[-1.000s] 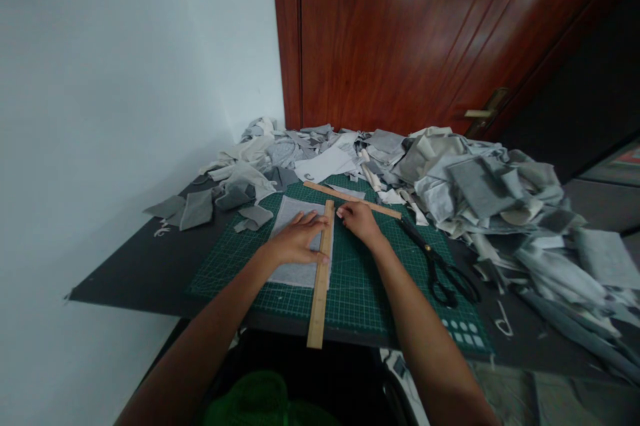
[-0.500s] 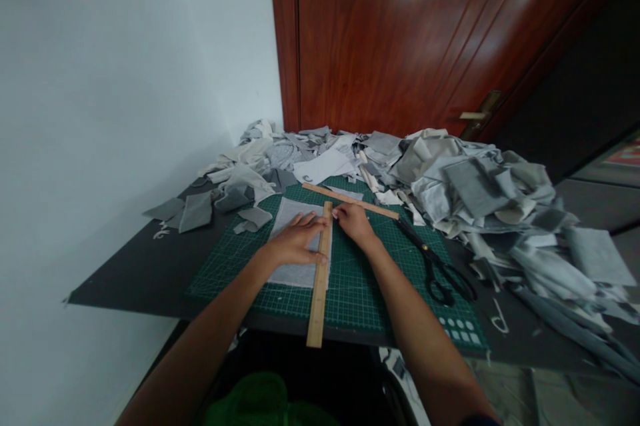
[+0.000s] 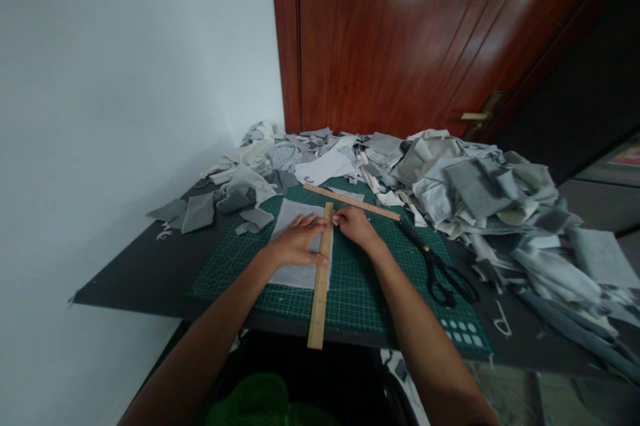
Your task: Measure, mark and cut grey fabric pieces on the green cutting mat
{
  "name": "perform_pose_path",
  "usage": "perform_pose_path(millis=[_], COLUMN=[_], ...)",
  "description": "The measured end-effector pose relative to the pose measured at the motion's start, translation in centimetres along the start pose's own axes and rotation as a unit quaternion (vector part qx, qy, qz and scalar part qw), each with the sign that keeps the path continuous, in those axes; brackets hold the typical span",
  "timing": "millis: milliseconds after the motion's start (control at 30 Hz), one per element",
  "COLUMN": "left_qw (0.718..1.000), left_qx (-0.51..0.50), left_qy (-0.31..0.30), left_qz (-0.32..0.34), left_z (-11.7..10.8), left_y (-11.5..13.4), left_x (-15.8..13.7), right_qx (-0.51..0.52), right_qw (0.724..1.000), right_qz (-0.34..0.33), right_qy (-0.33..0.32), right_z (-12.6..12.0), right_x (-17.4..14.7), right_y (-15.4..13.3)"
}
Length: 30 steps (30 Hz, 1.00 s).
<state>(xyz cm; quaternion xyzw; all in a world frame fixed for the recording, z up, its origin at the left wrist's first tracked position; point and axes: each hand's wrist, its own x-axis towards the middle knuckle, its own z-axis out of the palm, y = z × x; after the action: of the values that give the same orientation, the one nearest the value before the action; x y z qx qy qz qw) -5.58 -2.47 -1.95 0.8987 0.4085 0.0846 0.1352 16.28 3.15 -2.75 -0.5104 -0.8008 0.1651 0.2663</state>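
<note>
In the head view, the ruler [image 3: 319,306] lies lengthwise over the right part of the grey cloth [image 3: 294,277], which is flat on the green mat [image 3: 357,299]; its near end juts past the edge of the tabletop [image 3: 140,279]. The step in hand looks to be lining up or marking along the ruler's right side, where a narrow margin of cloth shows.

The left hand [image 3: 299,243] rests palm down across the cloth, its fingers spread wide, their tips and the thumb pressing on the ruler without gripping it. The right hand [image 3: 355,225] is just beside the ruler's far end, its fingers curled in and drawn together towards that edge; I cannot tell whether they pinch a small tool, the cloth's edge or nothing. Both forearms reach in from the near side.

The next move seems to call for firm left-hand pressure, so the ruler does not swivel, and for the right fingers to follow its edge closely. The scissors [image 3: 435,263] lie well apart, to the right
</note>
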Motion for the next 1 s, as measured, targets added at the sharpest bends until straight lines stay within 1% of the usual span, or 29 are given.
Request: perform_pose_path(millis=[67, 233, 433, 633, 833, 933, 1000], left_qw=[1.0, 1.0, 1.0, 1.0, 1.0, 1.0, 1.0], left_qx=[-0.001, 0.003, 0.005, 0.004, 0.004, 0.005, 0.007], left_qy=[0.003, 0.006, -0.005, -0.012, 0.003, 0.007, 0.007], left_qz=[0.002, 0.004, -0.009, -0.012, -0.002, -0.001, -0.003], left_z=[0.1, 0.2, 0.2, 0.0, 0.0, 0.1, 0.1], left_y=[-0.1, -0.2, 0.0, 0.2, 0.2, 0.2, 0.1], left_x=[0.0, 0.0, -0.1, 0.0, 0.0, 0.0, 0.0], right_qx=[0.006, 0.012, 0.006, 0.014, 0.067, 0.096, 0.107], right_qw=[1.0, 0.998, 0.997, 0.999, 0.997, 0.994, 0.993], right_qz=[0.011, 0.046, 0.051, 0.037, 0.014, 0.031, 0.054], right_qy=[0.003, 0.035, 0.05, 0.025, -0.034, -0.041, -0.02], right_z=[-0.1, 0.2, 0.7, 0.3, -0.5, -0.3, 0.0], right_x=[0.0, 0.4, 0.7, 0.0, -2.8, -3.2, -2.8], right_y=[0.2, 0.3, -0.3, -0.8, -1.1, -1.0, -0.7])
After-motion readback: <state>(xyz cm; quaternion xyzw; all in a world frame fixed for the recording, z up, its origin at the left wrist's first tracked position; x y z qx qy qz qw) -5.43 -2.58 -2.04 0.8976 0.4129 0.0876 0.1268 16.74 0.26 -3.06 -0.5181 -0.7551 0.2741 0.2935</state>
